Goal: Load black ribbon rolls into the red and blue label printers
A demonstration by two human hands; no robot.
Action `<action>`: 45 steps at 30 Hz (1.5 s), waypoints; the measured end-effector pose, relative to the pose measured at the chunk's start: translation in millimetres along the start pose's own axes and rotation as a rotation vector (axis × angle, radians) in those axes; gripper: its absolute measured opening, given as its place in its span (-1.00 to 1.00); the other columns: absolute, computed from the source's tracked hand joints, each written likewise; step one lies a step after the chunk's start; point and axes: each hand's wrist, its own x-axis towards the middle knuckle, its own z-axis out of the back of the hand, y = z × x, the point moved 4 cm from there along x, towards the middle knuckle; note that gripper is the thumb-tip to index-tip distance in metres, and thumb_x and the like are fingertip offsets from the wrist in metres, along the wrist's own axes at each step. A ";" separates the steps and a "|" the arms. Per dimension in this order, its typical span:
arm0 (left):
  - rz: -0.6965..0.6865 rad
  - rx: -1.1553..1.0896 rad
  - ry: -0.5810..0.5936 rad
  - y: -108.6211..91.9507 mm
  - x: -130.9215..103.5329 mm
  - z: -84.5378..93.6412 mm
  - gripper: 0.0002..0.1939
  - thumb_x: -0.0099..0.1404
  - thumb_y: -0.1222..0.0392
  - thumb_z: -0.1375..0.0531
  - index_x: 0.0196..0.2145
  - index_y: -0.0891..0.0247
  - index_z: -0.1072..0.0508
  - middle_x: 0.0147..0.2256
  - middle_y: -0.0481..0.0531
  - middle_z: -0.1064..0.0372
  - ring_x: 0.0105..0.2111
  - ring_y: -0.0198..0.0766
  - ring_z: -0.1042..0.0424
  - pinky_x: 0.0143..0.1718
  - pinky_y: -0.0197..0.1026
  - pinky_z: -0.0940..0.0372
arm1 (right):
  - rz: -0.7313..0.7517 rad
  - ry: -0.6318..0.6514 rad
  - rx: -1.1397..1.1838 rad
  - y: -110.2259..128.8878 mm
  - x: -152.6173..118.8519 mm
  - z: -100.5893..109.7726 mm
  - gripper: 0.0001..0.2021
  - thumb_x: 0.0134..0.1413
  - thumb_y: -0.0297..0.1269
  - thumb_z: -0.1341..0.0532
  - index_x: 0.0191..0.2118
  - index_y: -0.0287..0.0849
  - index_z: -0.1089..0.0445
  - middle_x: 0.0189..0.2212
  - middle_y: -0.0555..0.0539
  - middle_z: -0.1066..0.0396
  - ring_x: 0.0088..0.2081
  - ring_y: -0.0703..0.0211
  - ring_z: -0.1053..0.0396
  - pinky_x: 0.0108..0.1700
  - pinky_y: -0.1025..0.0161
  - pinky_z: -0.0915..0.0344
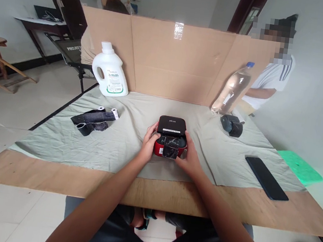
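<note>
A small red and black box-shaped device (pixel 173 127), which looks like a label printer, sits at the middle of the cloth. Its black lid seems raised at the back, and a strip of black marble-patterned paper (pixel 171 147) hangs over its front. My left hand (pixel 149 143) grips the left side, with the thumb near the opening. On the opposite side my right hand (pixel 188 156) holds the right wall, thumb at the lower front corner by the strip. The inside of the device is mostly hidden.
Several black rolls (pixel 93 120) lie at left. A white detergent bottle (pixel 110 72) and a clear water bottle (pixel 232 88) stand before the cardboard screen (pixel 173 67). A dark device with a black roll (pixel 232 125) and a phone (pixel 266 178) lie at right. People sit behind the screen.
</note>
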 end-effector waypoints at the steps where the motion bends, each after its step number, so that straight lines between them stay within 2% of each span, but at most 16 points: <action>1: -0.019 0.026 0.005 -2.8 -0.2 -0.6 -0.46 0.25 0.17 -0.19 0.19 0.11 -0.45 0.30 0.02 -0.27 0.35 -0.06 -0.17 0.40 -0.04 -0.03 | -0.002 0.001 -0.001 -0.2 -0.2 0.2 0.04 0.03 -0.19 -0.38 0.50 0.05 0.26 0.43 -0.24 -0.01 0.40 -0.21 -0.07 0.35 -0.25 -0.11; 4: -0.041 0.078 0.024 -8.9 -0.8 -2.6 -0.49 0.27 0.16 -0.16 0.17 0.15 -0.49 0.33 0.00 -0.24 0.41 -0.08 -0.06 0.44 -0.08 0.08 | -0.007 0.017 0.010 0.7 -0.2 0.6 0.08 0.05 -0.18 -0.37 0.52 0.00 0.32 0.46 -0.26 0.05 0.41 -0.22 -0.05 0.36 -0.20 -0.11; 7: -0.015 0.078 0.036 -8.2 -1.0 -3.4 -0.48 0.31 0.14 -0.14 0.21 0.16 -0.46 0.32 0.00 -0.26 0.41 -0.09 -0.05 0.45 -0.08 0.11 | -0.009 0.035 0.027 2.0 -0.1 0.6 0.09 0.07 -0.20 -0.36 0.52 -0.07 0.37 0.46 -0.30 0.06 0.41 -0.22 -0.05 0.38 -0.14 -0.10; 11: -0.002 0.095 0.017 -2.5 -0.3 -0.7 -0.46 0.33 0.12 -0.14 0.25 0.13 -0.42 0.34 -0.02 -0.23 0.40 -0.10 -0.07 0.44 -0.09 0.09 | -0.019 0.037 0.045 0.4 -0.5 0.1 0.12 0.07 -0.18 -0.36 0.52 -0.01 0.45 0.45 -0.25 0.03 0.39 -0.22 -0.09 0.36 -0.15 -0.14; 15: 0.005 0.107 0.015 1.5 0.2 1.3 -0.46 0.33 0.10 -0.14 0.25 0.13 -0.42 0.34 0.00 -0.22 0.38 -0.09 -0.11 0.44 -0.08 0.08 | -0.018 0.036 0.039 -0.8 -0.5 -0.5 0.12 0.06 -0.20 -0.35 0.52 0.02 0.44 0.45 -0.22 0.02 0.36 -0.22 -0.14 0.32 -0.18 -0.19; 20: -0.007 0.118 0.010 3.4 0.7 2.6 -0.48 0.33 0.06 -0.16 0.23 0.10 -0.44 0.33 -0.03 -0.24 0.41 -0.10 -0.05 0.45 -0.08 0.12 | -0.032 0.031 0.050 -0.5 -0.7 -1.1 0.12 0.05 -0.23 -0.34 0.52 0.04 0.45 0.44 -0.22 -0.01 0.29 -0.19 -0.24 0.27 -0.16 -0.27; 26: 0.004 0.108 0.009 4.8 -0.1 2.4 -0.50 0.34 0.06 -0.16 0.22 0.11 -0.45 0.33 -0.02 -0.24 0.41 -0.09 -0.06 0.45 -0.07 0.13 | -0.038 0.041 0.087 1.9 -0.6 -1.9 0.11 0.08 -0.21 -0.34 0.52 0.00 0.46 0.47 -0.26 0.08 0.35 -0.22 -0.15 0.30 -0.17 -0.24; 28: 0.009 0.114 0.002 3.6 -0.9 2.0 -0.51 0.36 0.08 -0.14 0.22 0.11 -0.45 0.33 -0.02 -0.24 0.41 -0.10 -0.05 0.46 -0.06 0.13 | -0.058 0.045 0.092 1.5 -1.5 -1.5 0.10 0.08 -0.20 -0.33 0.53 -0.03 0.44 0.46 -0.27 0.06 0.36 -0.23 -0.15 0.28 -0.18 -0.26; 31: -0.021 0.138 0.024 -1.0 -1.9 0.1 -0.51 0.39 0.11 -0.10 0.24 0.10 -0.44 0.34 -0.05 -0.22 0.42 -0.13 -0.03 0.46 -0.07 0.15 | -0.085 0.059 0.118 -0.7 -3.1 3.4 0.02 0.10 -0.19 -0.31 0.53 -0.03 0.31 0.43 -0.22 -0.05 0.37 -0.18 -0.14 0.27 -0.15 -0.28; 34: -0.041 0.155 0.037 -5.6 -3.0 -1.6 -0.54 0.40 0.14 -0.09 0.21 0.12 -0.47 0.36 -0.05 -0.18 0.42 -0.15 -0.03 0.46 -0.07 0.14 | -0.102 0.090 0.205 -2.2 0.9 17.1 -0.24 0.19 -0.19 -0.19 0.48 0.02 0.00 0.41 -0.13 -0.12 0.37 -0.09 -0.15 0.26 -0.07 -0.31; 37: -0.024 0.156 0.027 -7.6 -4.4 -2.6 -0.59 0.40 0.16 -0.09 0.14 0.11 -0.52 0.38 -0.06 -0.14 0.41 -0.13 -0.06 0.45 -0.04 0.10 | -0.150 0.050 0.215 0.5 19.0 38.3 -0.51 0.26 -0.19 -0.07 0.27 0.00 -0.38 0.25 -0.09 -0.39 0.28 -0.06 -0.31 0.23 -0.09 -0.34; 39: -0.023 0.149 0.025 -8.8 -5.4 -3.3 -0.61 0.40 0.17 -0.09 0.11 0.10 -0.54 0.38 -0.06 -0.14 0.41 -0.12 -0.07 0.45 -0.02 0.09 | -0.168 0.027 0.159 7.9 40.7 48.3 -0.59 0.28 -0.17 -0.05 0.10 -0.06 -0.53 0.05 -0.11 -0.55 0.14 -0.07 -0.45 0.18 -0.09 -0.37; 42: -0.038 0.153 0.020 -11.0 -6.4 -3.4 -0.62 0.41 0.18 -0.09 0.10 0.10 -0.55 0.37 -0.05 -0.16 0.40 -0.11 -0.07 0.45 0.00 0.10 | -0.140 0.174 0.002 25.7 83.0 41.3 -0.65 0.26 -0.26 -0.09 -0.02 -0.10 -0.59 -0.11 -0.11 -0.62 -0.09 -0.04 -0.56 0.05 -0.02 -0.46; 45: -0.055 0.173 0.026 -12.6 -6.0 -2.0 -0.62 0.42 0.19 -0.08 0.09 0.09 -0.55 0.36 -0.04 -0.18 0.39 -0.10 -0.09 0.45 0.02 0.10 | -0.181 0.409 -0.236 37.0 122.7 13.9 -0.61 0.10 -0.47 -0.09 -0.10 -0.11 -0.64 -0.16 -0.09 -0.63 -0.22 0.00 -0.58 -0.05 0.06 -0.49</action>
